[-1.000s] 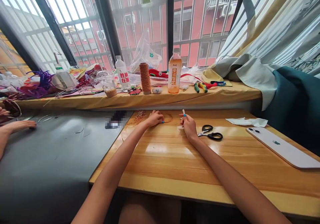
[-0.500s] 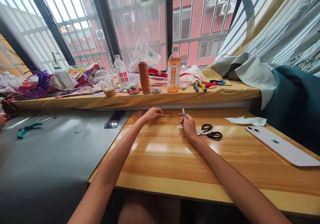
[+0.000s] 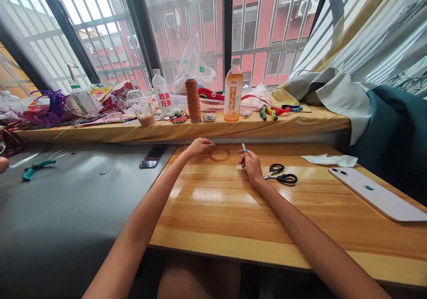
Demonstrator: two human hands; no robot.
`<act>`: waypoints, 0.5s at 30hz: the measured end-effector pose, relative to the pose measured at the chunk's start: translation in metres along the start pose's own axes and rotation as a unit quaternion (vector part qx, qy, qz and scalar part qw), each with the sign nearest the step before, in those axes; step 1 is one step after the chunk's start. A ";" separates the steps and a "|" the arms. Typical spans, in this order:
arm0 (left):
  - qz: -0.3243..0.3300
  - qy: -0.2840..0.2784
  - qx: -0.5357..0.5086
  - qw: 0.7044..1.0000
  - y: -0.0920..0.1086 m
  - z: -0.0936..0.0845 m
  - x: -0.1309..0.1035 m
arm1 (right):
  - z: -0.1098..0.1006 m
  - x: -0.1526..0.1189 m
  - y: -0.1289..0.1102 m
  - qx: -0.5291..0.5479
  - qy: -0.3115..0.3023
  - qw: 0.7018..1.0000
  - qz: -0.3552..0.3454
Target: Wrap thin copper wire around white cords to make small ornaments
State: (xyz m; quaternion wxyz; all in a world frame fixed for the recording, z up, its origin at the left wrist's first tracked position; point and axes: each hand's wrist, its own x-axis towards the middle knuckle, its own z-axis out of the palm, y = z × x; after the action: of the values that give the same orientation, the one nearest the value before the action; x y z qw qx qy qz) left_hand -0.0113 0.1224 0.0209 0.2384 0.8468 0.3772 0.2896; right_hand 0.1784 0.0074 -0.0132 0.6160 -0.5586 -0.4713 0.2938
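Note:
My left hand (image 3: pixel 200 146) is closed in a pinch near the back of the wooden table; what its fingertips hold, if anything, is too small to make out. Just right of it lies a thin coil of copper-coloured wire (image 3: pixel 219 159). Between the thumb and fingers of my right hand (image 3: pixel 251 163) a small white stick (image 3: pixel 243 147) points upward. Black-handled scissors (image 3: pixel 283 177) rest to the right of that hand, their blades partly behind the wrist. Thin loose strands (image 3: pixel 183 148) lie behind my left hand.
A white phone (image 3: pixel 373 193) and a crumpled tissue (image 3: pixel 329 160) lie at the right. Bottles, including an orange drink (image 3: pixel 233 92), and a brown thread spool (image 3: pixel 192 101) line the ledge. Teal pliers (image 3: pixel 38 169) and a person's hand (image 3: pixel 3 164) are far left.
My left hand has moved slightly left and back, away from the wire coil, which now shows more fully. My right hand keeps its hold on the white stick, nearly unmoved.

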 end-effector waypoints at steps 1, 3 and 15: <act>0.010 0.042 0.008 0.999 0.000 -0.004 0.000 | -0.001 0.000 -0.001 -0.006 0.002 1.000 -0.007; 0.022 0.140 0.035 0.989 0.001 -0.014 0.002 | -0.005 0.004 -0.004 -0.045 0.002 0.998 -0.040; -0.098 0.411 0.160 0.892 -0.001 -0.072 0.043 | -0.096 0.040 0.003 -0.625 0.092 0.763 -0.140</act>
State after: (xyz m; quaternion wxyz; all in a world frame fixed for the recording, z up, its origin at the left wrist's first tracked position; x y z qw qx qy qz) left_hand -0.0369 0.1697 0.0854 -0.0489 0.6380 0.5635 0.5226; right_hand 0.2814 0.0043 0.0008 0.2055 -0.7718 -0.5645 -0.2085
